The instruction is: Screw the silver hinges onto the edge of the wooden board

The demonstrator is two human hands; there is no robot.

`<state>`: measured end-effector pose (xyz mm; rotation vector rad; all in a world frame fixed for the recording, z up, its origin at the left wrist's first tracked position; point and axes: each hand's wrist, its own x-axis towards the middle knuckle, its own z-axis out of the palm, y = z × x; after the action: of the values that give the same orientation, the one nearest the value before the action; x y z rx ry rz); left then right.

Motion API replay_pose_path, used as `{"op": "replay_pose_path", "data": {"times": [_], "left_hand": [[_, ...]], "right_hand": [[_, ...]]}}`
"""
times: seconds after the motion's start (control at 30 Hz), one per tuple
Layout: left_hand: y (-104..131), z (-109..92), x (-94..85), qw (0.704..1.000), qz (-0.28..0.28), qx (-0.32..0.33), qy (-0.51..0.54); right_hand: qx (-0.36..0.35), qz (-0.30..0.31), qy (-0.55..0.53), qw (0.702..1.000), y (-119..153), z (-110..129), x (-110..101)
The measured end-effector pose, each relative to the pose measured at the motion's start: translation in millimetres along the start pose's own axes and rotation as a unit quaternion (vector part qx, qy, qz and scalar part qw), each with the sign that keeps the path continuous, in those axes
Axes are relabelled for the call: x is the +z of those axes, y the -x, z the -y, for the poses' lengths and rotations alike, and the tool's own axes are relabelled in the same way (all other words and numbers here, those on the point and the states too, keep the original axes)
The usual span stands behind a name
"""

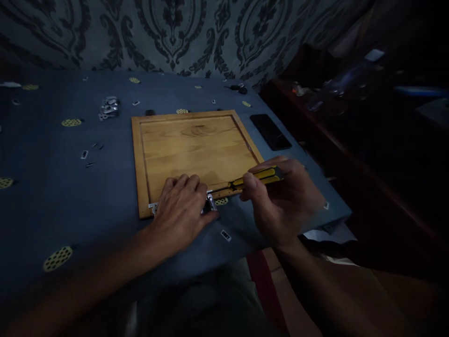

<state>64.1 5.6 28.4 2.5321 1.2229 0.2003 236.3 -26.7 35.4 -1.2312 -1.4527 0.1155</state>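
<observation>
A framed wooden panel [196,150] lies flat on the blue patterned cloth. On its near edge rests my left hand [182,208], fingers curled over a metal hinge [211,202] and partly hiding it. Another metal piece [153,207] shows beside that hand at the panel's near left corner. My right hand [280,201] is closed around a yellow and black screwdriver [257,178], held nearly level and pointing left, its shaft reaching toward the hinge. Exactly where the tip meets the hinge is too small to tell.
Several metal hinges [110,107] are heaped at the back left, with small screws [90,164] nearer. A black phone [270,132] lies right of the panel. Keys [240,88] lie at the back. The table's right edge borders a dark area with a clear plastic bag [345,86].
</observation>
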Motion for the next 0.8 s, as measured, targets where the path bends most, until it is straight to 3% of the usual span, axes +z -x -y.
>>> {"op": "replay_pose_path", "data": {"times": [0.37, 0.6, 0.8], "left_hand": [[-2, -1, -2.3, 1.0, 0.023, -0.003, -0.009], [-1, 0, 0.4, 1.0, 0.011, 0.001, -0.009], [-1, -1, -1.4, 1.0, 0.023, -0.006, -0.003]], "right_hand": [[-0.002, 0.017, 0.008, 1.0, 3, -5, 0], [-0.019, 0.073, 0.025, 0.997, -5, 3, 0], [0.004, 0.048, 0.031, 0.998, -8, 6, 3]]}}
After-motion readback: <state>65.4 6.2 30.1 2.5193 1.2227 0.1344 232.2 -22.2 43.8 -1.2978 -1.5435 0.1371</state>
